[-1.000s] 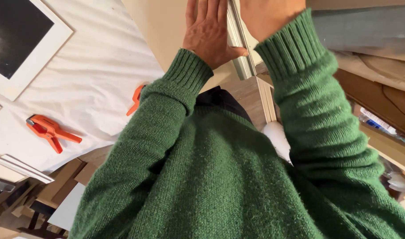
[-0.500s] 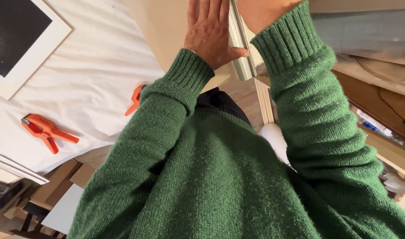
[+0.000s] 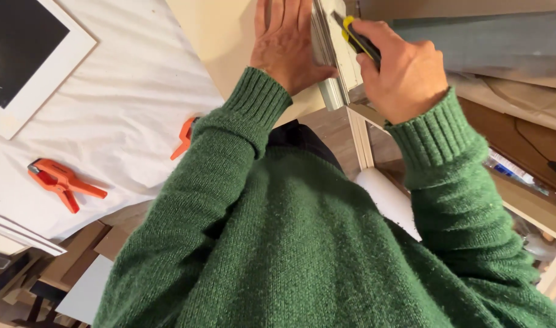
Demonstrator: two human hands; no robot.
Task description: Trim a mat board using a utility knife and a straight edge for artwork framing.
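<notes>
While the left hand [image 3: 288, 45] is pressed flat, fingers spread, on the board [image 3: 229, 42] beside the ruler [image 3: 331, 61] at upper centre, a yellow knife [image 3: 358, 39] is gripped by the right hand [image 3: 405, 73], just right of the ruler's edge. The ruler's long axis runs up the frame, between both hands.

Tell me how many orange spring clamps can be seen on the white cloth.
2. One orange plastic spring clamp lies at the left on the white cloth. The second is partly hidden behind the green sleeve of the left arm. More may be hidden under the arms.
</notes>
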